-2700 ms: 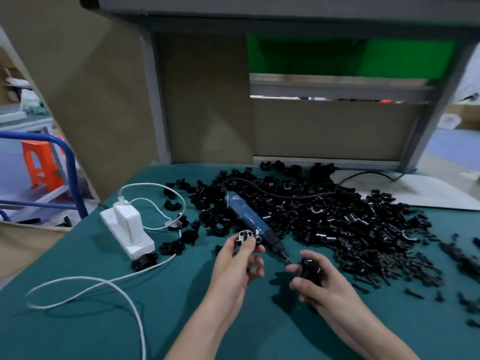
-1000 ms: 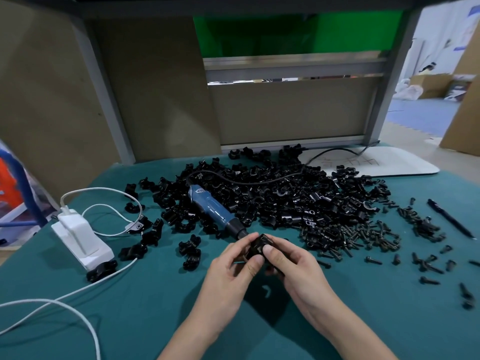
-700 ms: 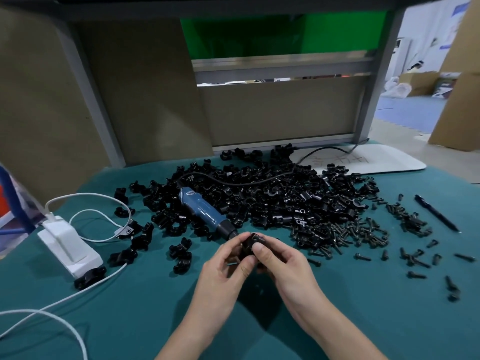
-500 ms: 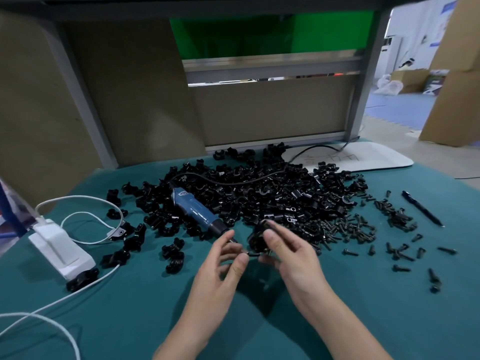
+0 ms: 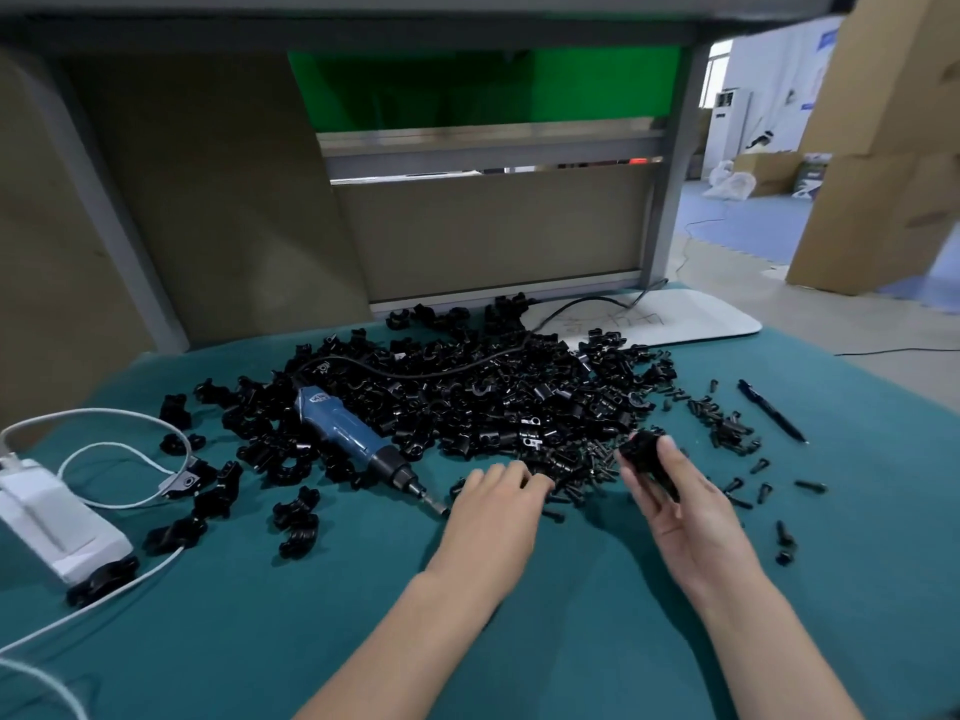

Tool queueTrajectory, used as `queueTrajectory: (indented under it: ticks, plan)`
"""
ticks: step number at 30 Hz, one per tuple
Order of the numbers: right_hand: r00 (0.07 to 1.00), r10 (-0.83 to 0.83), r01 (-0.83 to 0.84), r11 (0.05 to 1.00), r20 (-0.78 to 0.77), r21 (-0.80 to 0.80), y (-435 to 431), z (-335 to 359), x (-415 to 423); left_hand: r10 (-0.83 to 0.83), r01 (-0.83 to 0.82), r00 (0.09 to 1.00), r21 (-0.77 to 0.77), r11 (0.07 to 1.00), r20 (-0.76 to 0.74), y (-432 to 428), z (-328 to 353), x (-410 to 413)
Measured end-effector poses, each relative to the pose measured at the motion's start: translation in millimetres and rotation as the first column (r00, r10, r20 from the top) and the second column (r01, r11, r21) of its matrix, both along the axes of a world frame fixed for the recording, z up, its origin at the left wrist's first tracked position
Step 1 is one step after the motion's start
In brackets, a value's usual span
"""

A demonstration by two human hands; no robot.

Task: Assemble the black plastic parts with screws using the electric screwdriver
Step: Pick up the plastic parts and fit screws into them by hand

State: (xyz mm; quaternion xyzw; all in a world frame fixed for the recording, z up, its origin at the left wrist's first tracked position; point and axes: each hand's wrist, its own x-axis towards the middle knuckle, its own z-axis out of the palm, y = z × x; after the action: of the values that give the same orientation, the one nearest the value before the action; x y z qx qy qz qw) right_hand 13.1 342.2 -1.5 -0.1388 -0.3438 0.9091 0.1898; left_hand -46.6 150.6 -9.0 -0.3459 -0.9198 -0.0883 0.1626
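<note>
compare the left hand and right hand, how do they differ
The left hand lies palm down, fingers stretched onto the loose screws; the right hand shows its palm. The right hand grips a black plastic part; the left hand holds nothing visible. The left hand is nearer the electric screwdriver than the right hand. Both are over the green mat.

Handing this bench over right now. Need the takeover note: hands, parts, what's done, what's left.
Left hand: fingertips down in the loose screws at the near edge of the pile; whether it has pinched one is hidden.
Right hand: holds a black plastic part above the green mat.
Electric screwdriver: lying untouched on the mat at the pile's left side.
Pile of black parts: just beyond both hands.
Done: part picked.
Left: take a screw, seat it, pick up the screwdriver, drive it.
</note>
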Motion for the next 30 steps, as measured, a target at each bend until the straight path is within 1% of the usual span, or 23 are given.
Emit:
queueTrajectory:
  ticks: [2, 5, 7, 9, 10, 11, 12, 13, 14, 15, 16, 19, 21, 23, 27, 30]
  plan:
    - [0.999, 0.028, -0.030, 0.995, 0.026, 0.093, -3, -4, -2, -0.002, 0.002, 1.000, -0.049, 0.999, 0.000, 8, 4, -6]
    - [0.997, 0.030, -0.044, 0.976, 0.067, 0.215, -10, -6, -5, -0.002, 0.007, 0.998, -0.082, 0.997, 0.069, 17, 9, -15]
    - [0.997, 0.019, -0.042, 0.956, 0.081, 0.291, -13, -7, -6, 0.019, -0.009, 0.996, -0.118, 0.993, 0.085, 22, 13, -19]
    - [0.995, 0.010, -0.042, 0.938, 0.096, 0.343, -15, -6, -4, 0.022, -0.011, 0.995, -0.110, 0.994, 0.102, 25, 18, -19]
    - [0.995, 0.011, -0.047, 0.931, 0.101, 0.362, -16, -6, -4, 0.008, 0.000, 0.992, -0.058, 0.998, 0.126, 24, 21, -18]
    - [0.994, 0.020, -0.058, 0.925, 0.104, 0.377, -17, -5, -3, -0.011, 0.004, 0.986, 0.046, 0.999, 0.165, 20, 23, -16]
    - [0.994, 0.035, -0.073, 0.918, 0.104, 0.389, -19, -5, -3, -0.034, -0.013, 0.973, 0.201, 0.979, 0.226, 15, 25, -14]
    - [0.993, 0.054, -0.091, 0.910, 0.102, 0.404, -21, -4, -2, -0.068, -0.050, 0.953, 0.371, 0.927, 0.297, 8, 25, -9]
    - [0.992, 0.078, -0.113, 0.898, 0.100, 0.425, -24, -3, -1, -0.112, -0.098, 0.926, 0.516, 0.851, 0.361, 0, 24, -4]
    - [0.989, 0.105, -0.139, 0.882, 0.099, 0.450, -27, -3, 0, -0.153, -0.148, 0.902, 0.623, 0.768, 0.403, -9, 20, 3]
    - [0.985, 0.141, -0.173, 0.862, 0.101, 0.477, -32, -3, 1, -0.185, -0.196, 0.883, 0.698, 0.689, 0.431, -19, 15, 9]
    - [0.957, 0.259, -0.285, 0.766, 0.129, 0.577, -45, -1, 4, -0.273, -0.309, 0.836, 0.819, 0.484, 0.477, -40, 2, 19]
    - [0.946, 0.284, -0.317, 0.692, 0.158, 0.648, -49, 0, 5, -0.311, -0.336, 0.823, 0.848, 0.409, 0.476, -44, 0, 18]
    - [0.943, 0.281, -0.322, 0.648, 0.175, 0.691, -51, 1, 5, -0.321, -0.327, 0.823, 0.852, 0.408, 0.469, -43, -1, 17]
    - [0.944, 0.275, -0.316, 0.594, 0.182, 0.740, -53, -1, 5, -0.364, -0.299, 0.792, 0.832, 0.468, 0.490, -39, -6, 20]
    - [0.942, 0.283, -0.314, 0.548, 0.181, 0.775, -53, -1, 5, -0.375, -0.296, 0.782, 0.826, 0.479, 0.498, -40, -8, 19]
